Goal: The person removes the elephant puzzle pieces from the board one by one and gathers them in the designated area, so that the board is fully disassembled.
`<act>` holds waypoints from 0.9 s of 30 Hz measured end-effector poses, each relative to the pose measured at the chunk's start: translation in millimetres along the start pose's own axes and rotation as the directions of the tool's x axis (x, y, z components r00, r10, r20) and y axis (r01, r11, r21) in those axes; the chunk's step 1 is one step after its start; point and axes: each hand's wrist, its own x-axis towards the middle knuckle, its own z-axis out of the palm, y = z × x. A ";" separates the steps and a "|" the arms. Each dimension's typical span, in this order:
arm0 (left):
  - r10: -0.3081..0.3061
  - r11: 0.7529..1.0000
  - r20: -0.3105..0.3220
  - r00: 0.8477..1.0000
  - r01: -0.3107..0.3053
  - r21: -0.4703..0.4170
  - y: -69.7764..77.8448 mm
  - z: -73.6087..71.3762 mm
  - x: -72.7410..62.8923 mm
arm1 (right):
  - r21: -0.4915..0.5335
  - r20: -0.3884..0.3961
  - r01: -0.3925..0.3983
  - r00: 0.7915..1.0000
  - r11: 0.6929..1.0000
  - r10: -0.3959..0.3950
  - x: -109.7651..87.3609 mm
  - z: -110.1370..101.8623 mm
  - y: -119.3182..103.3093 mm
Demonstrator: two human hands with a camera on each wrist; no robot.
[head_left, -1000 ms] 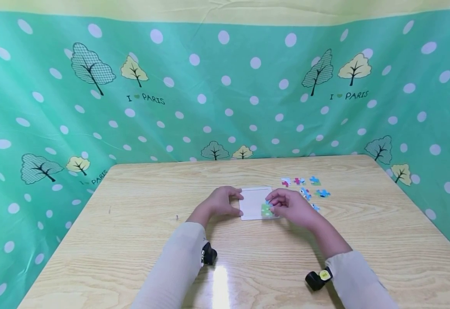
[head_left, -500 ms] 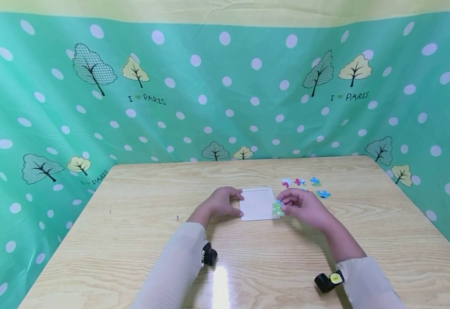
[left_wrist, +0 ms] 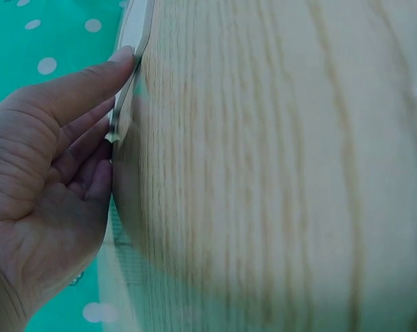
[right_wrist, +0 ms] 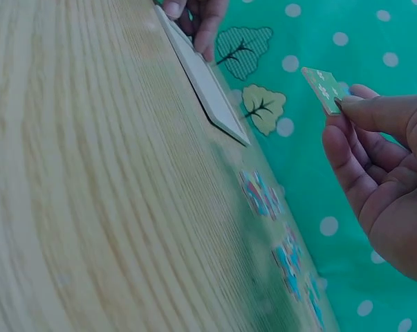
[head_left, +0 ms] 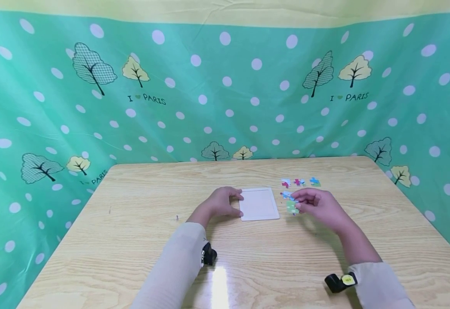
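In the head view a white square puzzle tray (head_left: 258,204) lies flat on the table, its inside bare. My left hand (head_left: 221,201) grips its left edge, thumb at the near corner and fingers farther back; the left wrist view shows the thumb (left_wrist: 118,62) on the rim. To the right of the tray, my right hand (head_left: 321,208) pinches a green puzzle piece (head_left: 291,207) with small white flowers. The right wrist view shows this piece raised above the table between thumb and fingers.
Loose puzzle pieces lie beyond and around my right hand: a red-and-white one (head_left: 285,183), another with red (head_left: 299,182) and a blue-green one (head_left: 315,182). A tiny dark bit (head_left: 177,217) sits left of my left hand. Behind the wooden table (head_left: 132,240) hangs a green dotted cloth (head_left: 186,116).
My right hand has carried the green piece from over the tray's right part out to the right, beyond its edge. My left hand has stayed at the tray's left edge.
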 end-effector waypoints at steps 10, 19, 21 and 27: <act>0.003 1.000 -0.007 1.000 -0.003 0.015 -0.4 0.1 0.2 | -0.002 -0.051 -0.032 0.998 0.999 0.032 -8.5 -13.6 7.3; 0.000 1.000 -0.007 1.000 0.000 0.012 0.2 0.8 -0.2 | -0.004 -0.098 -0.053 0.994 0.999 0.052 -11.6 -25.7 24.4; 0.003 1.000 -0.008 1.000 -0.003 0.012 0.5 0.5 -0.3 | -0.018 -0.113 -0.064 0.992 0.998 0.061 -12.9 -29.3 27.7; -0.001 1.000 -0.006 1.000 0.001 0.007 1.5 -0.1 -1.0 | -0.046 -0.158 -0.123 0.981 0.991 0.114 -18.5 -40.0 34.8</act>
